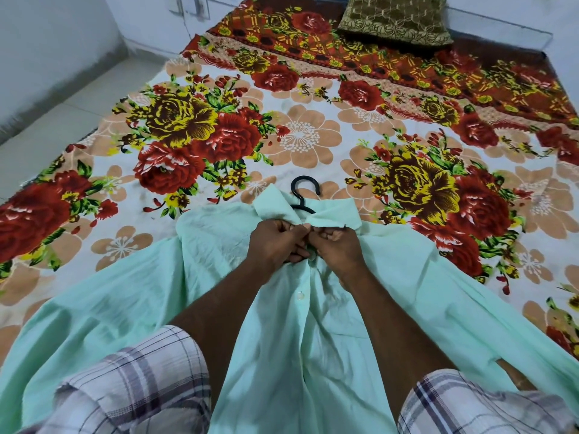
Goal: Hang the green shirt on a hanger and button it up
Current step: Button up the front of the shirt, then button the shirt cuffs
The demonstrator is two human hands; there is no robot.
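Pinching the placket just under the collar w/ both hands: left hand point(275, 242) and right hand point(336, 245) closed on cloth, fingers point(294, 228) meeting at the top button spot, knuckles touching. Green shirt point(219, 277) spread flat on the bed point(297, 136), front up, beneath and all round the fingers. Hanger point(302, 195) already inside; only hook and neck showing just beyond the fingertips. Button point(300, 296) visible nearer the wrists, looks unfastened. Probably thin, soft, light fabric; creases easily, no stiffness, so grip close to button and hole edges. Count: 1 shirt, 1 hanger, 1 button seen clearly, 1 cushion point(394, 20) far past the fingers.
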